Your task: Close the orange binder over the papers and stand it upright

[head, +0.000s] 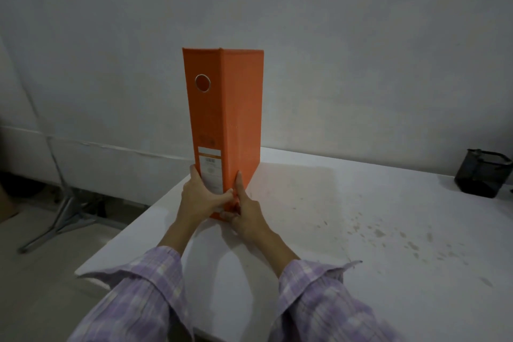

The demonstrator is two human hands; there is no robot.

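Sleeves (144,294) nearest, plaid, both arms reaching forward. Left hand (198,197) wraps the spine low down, thumb across the label; right hand (244,209) presses flat on the cover's near edge. Both clamped on the binder (224,119), squeezing it between them. Binder is closed and upright, spine facing the camera, base on the table (361,230) close to its left edge. No papers visible. Looks nearly done, only the release left. Risks: tall narrow footprint, so an uneven let-go could tip it; being near the edge, a leftward fall goes to the floor. Mesh cup (481,173) well apart, no issue.
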